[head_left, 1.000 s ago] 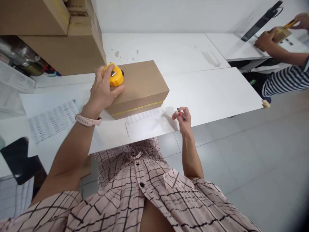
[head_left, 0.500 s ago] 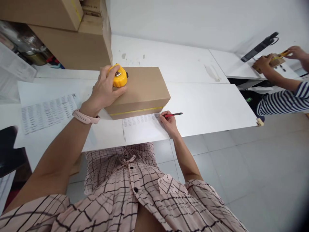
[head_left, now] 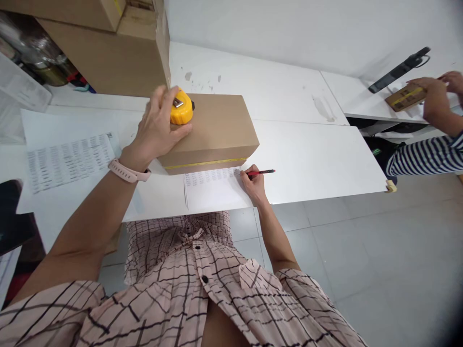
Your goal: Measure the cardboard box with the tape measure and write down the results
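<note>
My left hand (head_left: 157,123) is closed around a yellow tape measure (head_left: 182,110) on top of a closed brown cardboard box (head_left: 220,120). A yellow line runs along the box's near side. In my right hand (head_left: 254,185) is a red and black pen (head_left: 265,171), its writing end at a printed paper sheet (head_left: 213,193) on the table. The far part of that sheet is hidden by the box. Left of my left forearm lies another sheet with a printed table (head_left: 72,161).
Large cardboard boxes (head_left: 104,58) stand at the back left. The white table (head_left: 307,154) stretches right to its corner. Beyond it, a co-worker's hands (head_left: 434,91) hold a small box (head_left: 405,98) near a dark cylindrical object (head_left: 400,70).
The view has shifted slightly. My hands keep their holds, the right hand still at the sheet. The co-worker's hands and small box have moved, and the yellow tool there no longer shows.
</note>
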The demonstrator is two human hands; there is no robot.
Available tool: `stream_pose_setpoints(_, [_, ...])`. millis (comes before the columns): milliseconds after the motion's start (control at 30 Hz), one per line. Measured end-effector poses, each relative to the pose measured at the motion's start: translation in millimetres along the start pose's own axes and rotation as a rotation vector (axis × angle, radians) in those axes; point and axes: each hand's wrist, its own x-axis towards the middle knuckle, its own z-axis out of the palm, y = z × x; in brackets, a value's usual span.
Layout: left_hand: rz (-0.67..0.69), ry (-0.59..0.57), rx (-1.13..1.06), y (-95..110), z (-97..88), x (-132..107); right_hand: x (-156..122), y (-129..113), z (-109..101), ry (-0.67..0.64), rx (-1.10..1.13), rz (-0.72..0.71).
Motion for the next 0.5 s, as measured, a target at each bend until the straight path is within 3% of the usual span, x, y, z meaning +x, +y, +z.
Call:
stream_pose_setpoints(100, [0.136,0.208,0.023,18.9,8.6,-24.6,1.2,1.0,1.3,0.003,0.005,-0.008])
stream_pose_setpoints(167, [0.278,0.197,-0.041,36.9,31.0,-53.0,1.5,1.6,1.8,0.003,-0.007,-0.010])
stream_pose_setpoints(267, [0.427,-0.189,-0.116,60.4,83.3,-98.7,1.8,3.0,1.6,-0.001,-0.009,-0.023])
stream_pose_setpoints(333, [0.397,-0.392,-0.067,67.2,117.5,-121.1,2.1,4.3,1.1,-0.005,0.000,-0.035])
stream_pose_setpoints(400, [0.353,-0.517,0.001,65.9,142.2,-134.0,2.5,5.8,0.6,-0.007,0.007,-0.043])
stream_pose_setpoints(500, [0.352,-0.566,0.076,55.7,158.2,-141.2,3.0,7.2,0.2,-0.015,0.000,-0.053])
